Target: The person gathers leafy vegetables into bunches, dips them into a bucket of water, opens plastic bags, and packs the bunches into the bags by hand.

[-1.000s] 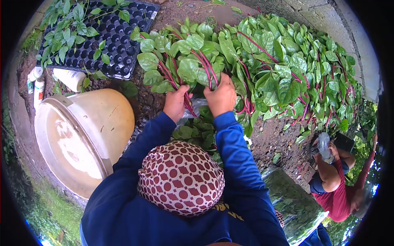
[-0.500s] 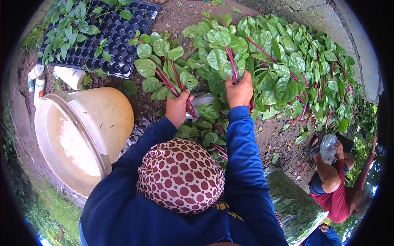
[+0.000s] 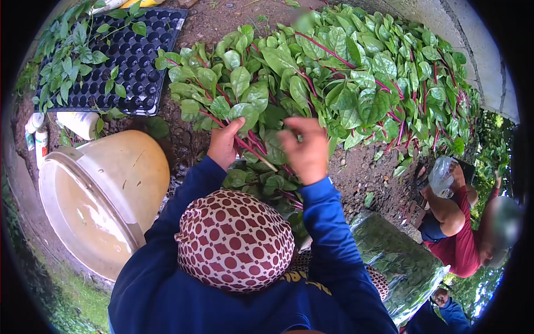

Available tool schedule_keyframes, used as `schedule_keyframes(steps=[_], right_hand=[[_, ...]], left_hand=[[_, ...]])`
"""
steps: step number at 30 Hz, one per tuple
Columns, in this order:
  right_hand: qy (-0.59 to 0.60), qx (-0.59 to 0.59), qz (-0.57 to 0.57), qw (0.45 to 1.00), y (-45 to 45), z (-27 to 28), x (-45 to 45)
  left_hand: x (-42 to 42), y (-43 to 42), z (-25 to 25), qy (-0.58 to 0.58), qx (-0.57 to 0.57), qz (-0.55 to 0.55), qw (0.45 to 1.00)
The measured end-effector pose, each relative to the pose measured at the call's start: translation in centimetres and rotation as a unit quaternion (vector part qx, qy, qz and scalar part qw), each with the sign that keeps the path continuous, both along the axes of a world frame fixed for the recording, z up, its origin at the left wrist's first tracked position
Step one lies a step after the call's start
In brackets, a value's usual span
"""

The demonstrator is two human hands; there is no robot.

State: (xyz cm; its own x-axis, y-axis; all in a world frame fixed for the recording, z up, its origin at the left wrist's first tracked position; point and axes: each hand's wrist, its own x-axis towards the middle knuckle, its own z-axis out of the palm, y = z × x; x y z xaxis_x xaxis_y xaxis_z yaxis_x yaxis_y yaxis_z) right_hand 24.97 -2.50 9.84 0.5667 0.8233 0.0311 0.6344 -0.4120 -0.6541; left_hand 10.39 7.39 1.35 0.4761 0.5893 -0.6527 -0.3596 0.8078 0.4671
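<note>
My left hand [image 3: 223, 145] is closed around the red stems of a bunch of Malabar spinach [image 3: 257, 153], its thumb on top. The leaves of this bunch fan out away from me, and the cut stem ends point towards my right hand. My right hand [image 3: 307, 149] is just right of those stems, somewhat blurred, with its fingers apart and nothing visible in them. Beyond both hands spreads a large heap of Malabar spinach [image 3: 367, 103]. More leafy stems [image 3: 270, 181] lie below my hands, partly hidden by a patterned head covering [image 3: 236, 239].
A cream bucket [image 3: 136, 167] lies tipped at the left. Behind it are a black seedling tray [image 3: 136, 72] and white bottles [image 3: 79, 123]. At the right another person [image 3: 456, 239] handles a clear plastic bag [image 3: 441, 175]. A concrete edge [image 3: 492, 72] borders the heap.
My right hand has let go of its spinach stems and come back nearer the left hand. The left hand's bunch now looks fuller. The view has shifted slightly.
</note>
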Motion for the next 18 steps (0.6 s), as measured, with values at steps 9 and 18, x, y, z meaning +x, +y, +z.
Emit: schedule_keyframes(steps=[9, 18], right_hand=[[-0.031, -0.254, -0.110, 0.960, -3.3, -6.1, 6.3], [-0.174, -0.022, -0.006, 0.984, 1.6, -4.0, 1.7]], left_hand=[[0.3, -0.4, -0.4, -0.017, -0.027, -0.008, 0.999], [2.0, 0.7, -1.3, 0.090, 0.017, -0.007, 0.996]])
